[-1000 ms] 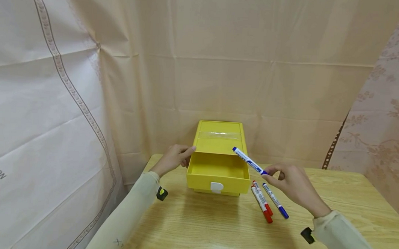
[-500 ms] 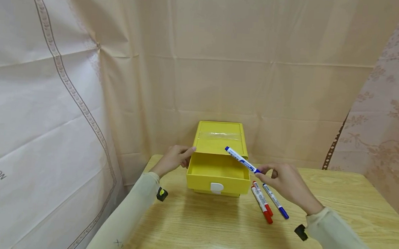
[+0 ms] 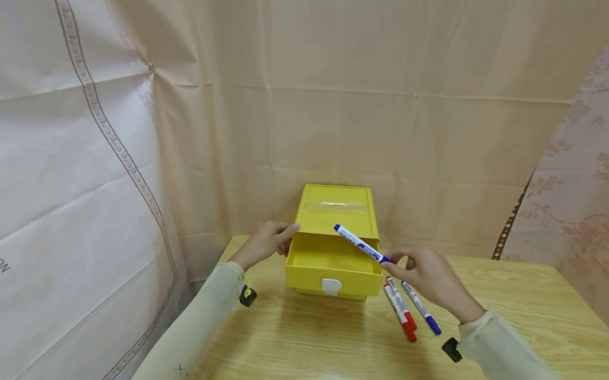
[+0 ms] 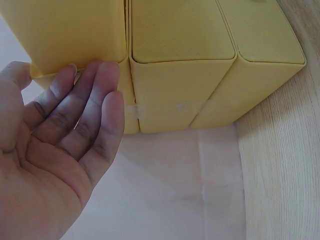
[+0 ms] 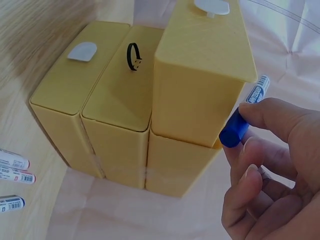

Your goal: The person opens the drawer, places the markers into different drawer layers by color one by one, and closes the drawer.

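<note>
A yellow drawer cabinet (image 3: 336, 214) stands on the table with its top drawer (image 3: 307, 277) pulled out. My left hand (image 3: 264, 242) rests on the cabinet's left side near the front corner, thumb at the top edge. Its fingers (image 4: 107, 82) lie almost straight against the yellow wall. Between thumb and fingers, my right hand (image 3: 429, 274) pinches a blue-and-white marker (image 3: 358, 242) by its blue cap end. The marker slants over the drawer's right part, its far end pointing up and left. Inside the drawer only bare yellow floor shows.
Two red markers (image 3: 398, 310) and another blue marker (image 3: 422, 308) lie on the wooden table (image 3: 317, 345), right of the cabinet. Lower drawers carry a white tab (image 5: 82, 51) and a black loop (image 5: 134, 56). A beige curtain (image 3: 340, 100) hangs close behind.
My right hand has moved left, bringing the marker from the drawer's right edge to over its opening. The left hand and the cabinet stay where they were.
</note>
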Motion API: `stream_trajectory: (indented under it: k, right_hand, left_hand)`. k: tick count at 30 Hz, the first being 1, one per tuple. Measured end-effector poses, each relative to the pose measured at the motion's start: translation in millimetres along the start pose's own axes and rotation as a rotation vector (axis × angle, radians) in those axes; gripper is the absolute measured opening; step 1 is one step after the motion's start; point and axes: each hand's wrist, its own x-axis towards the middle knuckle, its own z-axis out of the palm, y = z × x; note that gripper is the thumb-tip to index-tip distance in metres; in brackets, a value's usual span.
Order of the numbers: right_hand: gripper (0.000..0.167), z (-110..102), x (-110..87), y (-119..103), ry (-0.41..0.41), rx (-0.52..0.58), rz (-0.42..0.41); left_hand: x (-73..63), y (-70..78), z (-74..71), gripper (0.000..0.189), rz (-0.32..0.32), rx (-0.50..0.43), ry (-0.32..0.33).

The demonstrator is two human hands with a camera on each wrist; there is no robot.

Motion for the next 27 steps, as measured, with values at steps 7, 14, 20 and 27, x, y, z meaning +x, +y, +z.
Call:
stream_trajectory:
  k: [7, 14, 20, 27]
  right_hand:
    - [0.009, 2, 3.3, -2, -0.017, 0.002, -0.013]
    - [0.009, 2, 7.6, -5, -0.017, -0.005, -0.028]
    - [0.006, 4, 10.9, -8, -0.031, -0.003, -0.031]
    - [0.005, 5, 14.1, -12, -0.027, 0.007, -0.059]
  left_hand:
    - [1.0, -2.6, 0.8, 0.051, -0.013, 0.008, -0.004]
    - [1.2, 0.5, -0.9, 0.050, -0.018, 0.004, -0.002]
    - [0.6, 1.4, -1.2, 0.048, -0.032, 0.022, 0.001]
    - [0.9, 3.1, -1.3, 0.048, -0.035, 0.022, -0.004]
